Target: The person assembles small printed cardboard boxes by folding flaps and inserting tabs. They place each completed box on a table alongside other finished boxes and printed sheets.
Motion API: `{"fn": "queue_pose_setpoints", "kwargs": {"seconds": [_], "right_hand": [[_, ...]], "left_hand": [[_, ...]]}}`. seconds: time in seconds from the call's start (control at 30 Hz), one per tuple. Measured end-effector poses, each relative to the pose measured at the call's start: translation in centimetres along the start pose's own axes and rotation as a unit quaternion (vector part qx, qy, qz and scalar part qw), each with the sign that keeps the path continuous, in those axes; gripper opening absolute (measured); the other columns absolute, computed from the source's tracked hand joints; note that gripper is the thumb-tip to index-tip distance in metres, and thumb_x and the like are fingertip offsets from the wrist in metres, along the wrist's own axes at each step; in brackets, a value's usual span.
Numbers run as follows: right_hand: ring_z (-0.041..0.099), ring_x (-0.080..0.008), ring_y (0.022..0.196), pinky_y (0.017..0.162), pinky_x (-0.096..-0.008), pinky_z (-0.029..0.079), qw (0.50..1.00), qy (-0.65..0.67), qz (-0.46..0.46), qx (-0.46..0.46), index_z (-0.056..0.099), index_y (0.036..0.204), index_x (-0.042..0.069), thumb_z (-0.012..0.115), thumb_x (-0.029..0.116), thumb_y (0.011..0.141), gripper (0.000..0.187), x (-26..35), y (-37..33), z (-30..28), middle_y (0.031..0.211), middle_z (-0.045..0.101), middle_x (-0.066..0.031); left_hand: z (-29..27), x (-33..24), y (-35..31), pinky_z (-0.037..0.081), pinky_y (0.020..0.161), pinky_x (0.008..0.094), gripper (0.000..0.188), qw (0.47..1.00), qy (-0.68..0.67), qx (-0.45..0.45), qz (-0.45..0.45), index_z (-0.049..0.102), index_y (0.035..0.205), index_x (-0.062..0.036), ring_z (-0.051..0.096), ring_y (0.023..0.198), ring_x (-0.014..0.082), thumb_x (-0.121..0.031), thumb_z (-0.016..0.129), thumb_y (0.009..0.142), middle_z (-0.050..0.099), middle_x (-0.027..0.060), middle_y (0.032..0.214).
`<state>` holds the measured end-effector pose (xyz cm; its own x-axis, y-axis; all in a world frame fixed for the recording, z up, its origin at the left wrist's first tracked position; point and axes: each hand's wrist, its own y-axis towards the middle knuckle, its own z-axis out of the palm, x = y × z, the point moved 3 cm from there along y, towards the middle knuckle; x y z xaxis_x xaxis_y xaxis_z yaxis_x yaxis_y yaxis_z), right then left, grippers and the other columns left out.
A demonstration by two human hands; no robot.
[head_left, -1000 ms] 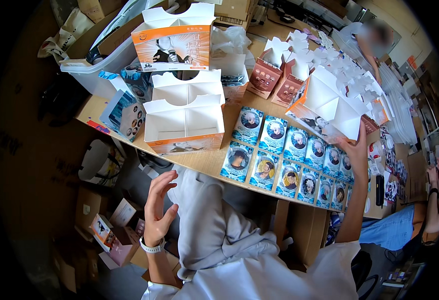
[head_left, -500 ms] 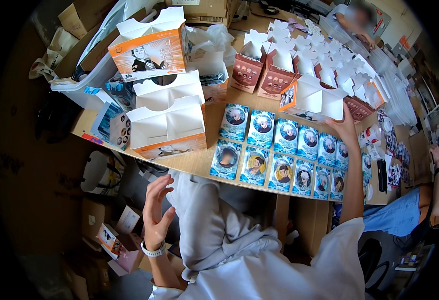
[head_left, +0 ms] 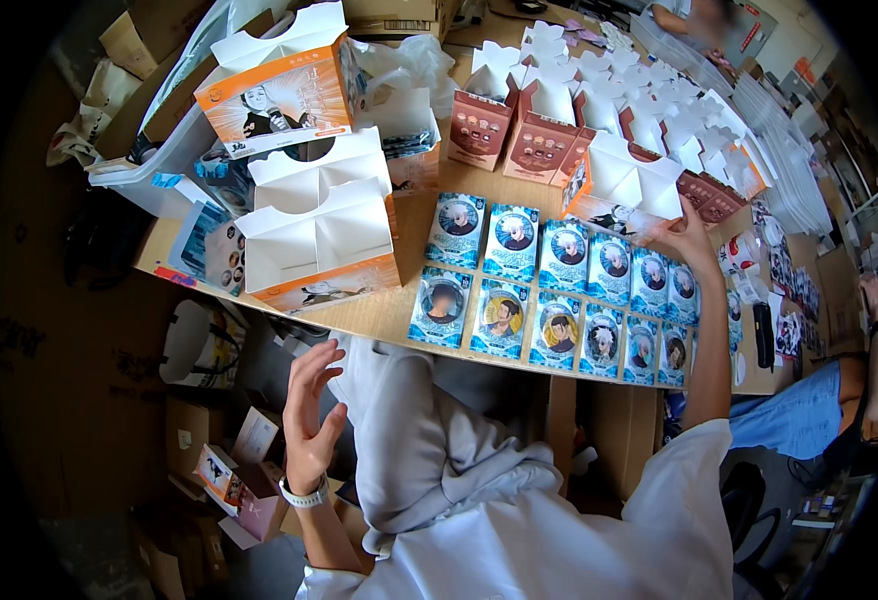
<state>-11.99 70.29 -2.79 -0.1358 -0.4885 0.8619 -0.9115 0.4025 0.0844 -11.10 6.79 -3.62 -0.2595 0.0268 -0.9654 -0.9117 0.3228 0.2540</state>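
My right hand [head_left: 690, 240] reaches across the table to an open orange-and-white cardboard box [head_left: 609, 218]. The thumb is at its front and the fingers are at its right end. Dividers split its white inside into compartments. My left hand [head_left: 311, 410] hangs in front of the table edge, above my lap. It holds nothing, its fingers slightly bent and the thumb apart. Between me and the held box lie two rows of blue packets [head_left: 502, 318] with round portrait pictures, laid face up. My right forearm hides part of the right end of these rows.
On the left stand another open divided box [head_left: 319, 245] and a taller orange box [head_left: 274, 105], near a clear plastic bin [head_left: 159, 190]. Several reddish-brown open boxes [head_left: 547, 125] stand behind the packets. Other people are at the far right and behind the table.
My right hand and the orange-and-white box have shifted slightly right and away relative to the packets. My left hand stays almost in place. The whole view has tilted a little.
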Motion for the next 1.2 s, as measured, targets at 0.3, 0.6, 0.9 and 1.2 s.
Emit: {"fn": "queue_pose_setpoints", "kwargs": {"seconds": [0.3, 0.6, 0.9, 1.2], "right_hand": [[0.064, -0.0231, 0.118, 0.092, -0.0332, 0.056, 0.941, -0.218, -0.117, -0.230, 0.049, 0.146, 0.004, 0.068, -0.006, 0.087, 0.062, 8.4, -5.6, 3.8, 0.137, 0.063, -0.0138], [0.063, -0.0239, 0.123, 0.091, -0.0327, 0.054, 0.962, 0.012, -0.232, 0.146, 0.059, 0.135, 0.002, 0.070, -0.007, 0.089, 0.048, 20.0, -12.2, 23.6, 0.139, 0.061, -0.0121], [0.060, -0.0360, 0.120, 0.100, -0.0418, 0.051, 0.959, 0.083, -0.240, 0.124, 0.048, 0.138, 0.000, 0.072, -0.001, 0.090, 0.053, 21.6, -12.5, 28.0, 0.132, 0.054, -0.0202], [0.067, -0.0238, 0.098, 0.072, -0.0330, 0.056, 0.937, -0.169, -0.188, -0.239, 0.062, 0.126, 0.004, 0.068, -0.006, 0.089, 0.038, 12.1, -9.4, 7.9, 0.123, 0.062, -0.0127]], "left_hand": [[-2.1, 0.8, -0.3, 0.043, 0.110, 0.0392, 0.045, 0.993, 0.015, -0.116, -0.002, 0.056, 0.141, -0.0021, 0.054, 0.134, 0.0243, -0.015, 0.065, 0.098, 0.053, 0.0135, 0.149], [-6.5, 3.9, 4.1, 0.037, 0.118, 0.0416, 0.062, 0.947, 0.190, -0.252, 0.058, 0.042, 0.154, -0.0083, 0.044, 0.144, 0.0237, -0.010, 0.070, 0.098, 0.044, 0.0092, 0.158], [-6.8, 4.6, 4.7, 0.032, 0.121, 0.0453, 0.069, 0.964, 0.130, -0.224, 0.063, 0.035, 0.160, -0.0071, 0.039, 0.150, 0.0280, -0.004, 0.066, 0.099, 0.038, 0.0106, 0.164], [-5.0, 4.1, 3.0, 0.035, 0.119, 0.0412, 0.057, 0.958, 0.149, -0.238, 0.054, 0.037, 0.158, -0.0034, 0.043, 0.146, 0.0256, -0.005, 0.057, 0.105, 0.040, 0.0115, 0.162]]}}
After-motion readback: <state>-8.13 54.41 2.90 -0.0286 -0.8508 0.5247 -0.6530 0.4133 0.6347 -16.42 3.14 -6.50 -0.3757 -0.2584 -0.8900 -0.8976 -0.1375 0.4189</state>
